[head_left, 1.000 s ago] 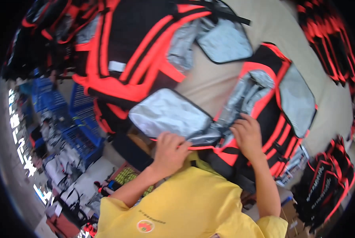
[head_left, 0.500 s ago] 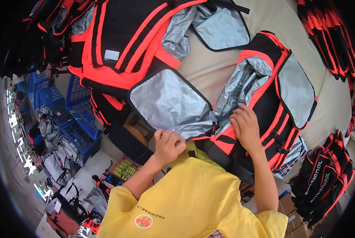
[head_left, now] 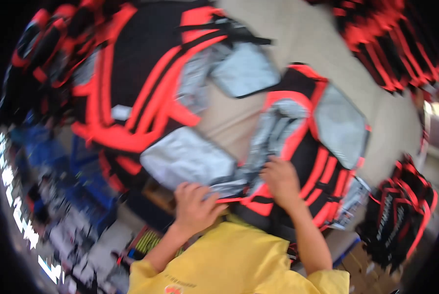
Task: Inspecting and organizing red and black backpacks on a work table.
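Observation:
A black and neon-red backpack (head_left: 313,132) with a silver lining lies opened out on a pale cloth-covered table in front of me. My left hand (head_left: 196,206) has its fingers curled over the near edge of the silver-faced flap (head_left: 187,159), holding it. My right hand (head_left: 281,182) grips the silver lining (head_left: 258,152) at the bag's opening, fingertips bent in; the exact pinch is blurred. A second silver-faced flap (head_left: 342,127) spreads out on the right side of the bag.
Another large black and red backpack (head_left: 148,78) lies at the far left. More such bags hang in a row (head_left: 381,44) at the far right, and a black bag (head_left: 401,215) stands at right. Blue crates (head_left: 94,191) and piled goods fill the left floor.
The whole view has shifted and blurred. My left hand's fingers are spread more along the flap's edge, and my right hand sits slightly lower on the lining.

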The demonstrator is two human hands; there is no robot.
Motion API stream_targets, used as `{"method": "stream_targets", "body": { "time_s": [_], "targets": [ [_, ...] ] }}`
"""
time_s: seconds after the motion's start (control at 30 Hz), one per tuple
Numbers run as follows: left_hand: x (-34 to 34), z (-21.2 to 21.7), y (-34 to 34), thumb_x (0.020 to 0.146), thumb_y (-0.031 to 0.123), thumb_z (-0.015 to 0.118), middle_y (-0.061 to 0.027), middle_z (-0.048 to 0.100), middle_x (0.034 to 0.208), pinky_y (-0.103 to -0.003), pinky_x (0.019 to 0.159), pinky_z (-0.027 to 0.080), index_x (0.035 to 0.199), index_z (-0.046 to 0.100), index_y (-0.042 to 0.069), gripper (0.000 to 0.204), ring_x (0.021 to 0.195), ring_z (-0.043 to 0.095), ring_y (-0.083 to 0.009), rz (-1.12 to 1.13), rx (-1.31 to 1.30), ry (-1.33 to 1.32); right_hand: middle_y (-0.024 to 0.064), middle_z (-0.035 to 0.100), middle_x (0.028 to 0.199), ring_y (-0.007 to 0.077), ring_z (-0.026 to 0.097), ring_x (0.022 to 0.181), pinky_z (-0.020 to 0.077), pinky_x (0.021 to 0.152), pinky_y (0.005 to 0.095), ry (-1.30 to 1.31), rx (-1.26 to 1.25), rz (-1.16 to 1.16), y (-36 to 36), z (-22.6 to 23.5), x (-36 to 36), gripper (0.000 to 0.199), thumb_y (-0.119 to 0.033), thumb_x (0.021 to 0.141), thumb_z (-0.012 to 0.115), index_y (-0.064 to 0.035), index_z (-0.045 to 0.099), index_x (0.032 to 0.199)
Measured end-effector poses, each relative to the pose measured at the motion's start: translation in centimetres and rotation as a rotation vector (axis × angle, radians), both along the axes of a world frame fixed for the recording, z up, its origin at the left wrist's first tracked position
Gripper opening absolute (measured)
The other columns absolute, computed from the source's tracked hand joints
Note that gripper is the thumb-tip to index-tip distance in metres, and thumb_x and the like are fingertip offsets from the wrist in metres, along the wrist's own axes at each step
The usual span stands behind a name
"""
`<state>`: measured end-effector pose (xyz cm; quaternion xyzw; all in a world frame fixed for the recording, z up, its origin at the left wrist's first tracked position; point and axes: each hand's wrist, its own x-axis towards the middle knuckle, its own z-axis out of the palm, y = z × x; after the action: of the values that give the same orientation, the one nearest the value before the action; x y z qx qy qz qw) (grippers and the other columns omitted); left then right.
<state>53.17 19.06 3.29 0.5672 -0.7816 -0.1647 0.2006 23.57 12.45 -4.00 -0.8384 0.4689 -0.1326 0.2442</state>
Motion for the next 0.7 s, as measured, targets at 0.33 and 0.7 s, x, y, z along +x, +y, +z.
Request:
{"method": "stream_targets", "body": {
  "time_s": [0.33, 0.7],
  "targets": [
    [-10.9, -8.4, -17.3, 0.091, 0.017, 0.077, -0.0219, 0.066, 0.114, -0.050, 0.087, 0.053, 0.123, 0.064, 0.000, 0.038, 0.103, 0.065, -0.0427, 0.039, 0.056, 0.285, 0.0276, 0.071, 0.110, 0.0445, 0.072, 0.103, 0.0585, 0.085, 0.0510, 0.081, 0.191, -0.771, -6.3, 1.0, 0.2, 0.048, -0.035, 0.096, 0.076, 0.0062, 0.062, 0.117],
    [-17.1, -14.1, -12.3, 0.091, 0.011, 0.062, -0.0152, 0.057, 0.098, -0.043, 0.070, 0.055, 0.142, 0.062, 0.003, 0.052, 0.082, 0.062, -0.0323, -0.030, 0.093, 0.001, 0.0102, 0.074, 0.083, 0.0144, 0.073, 0.069, 0.0559, 0.063, 0.0309, -0.446, 0.630, -0.813, -9.3, -5.8, -5.0, 0.026, -0.024, 0.108, 0.065, 0.0013, 0.063, 0.113]
  ]
}}
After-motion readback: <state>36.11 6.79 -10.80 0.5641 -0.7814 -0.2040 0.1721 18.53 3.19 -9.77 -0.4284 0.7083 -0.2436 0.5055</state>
